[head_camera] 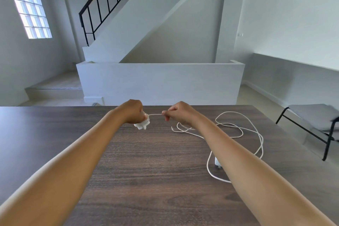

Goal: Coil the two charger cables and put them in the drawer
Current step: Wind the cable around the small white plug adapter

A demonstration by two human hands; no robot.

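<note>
Left hand is gripping a white charger plug wound with cable; right hand is pinching its taut cable. A second charger cable is lying loose on the wooden table.

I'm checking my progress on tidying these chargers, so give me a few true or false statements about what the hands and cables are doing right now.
1. The left hand holds a white charger plug. True.
2. The right hand rests flat on the table. False: it pinches the taut cable between the hands.
3. The second cable lies neatly coiled. False: it sprawls in loose loops.
4. A grey chair stands right of the table. True.
</note>
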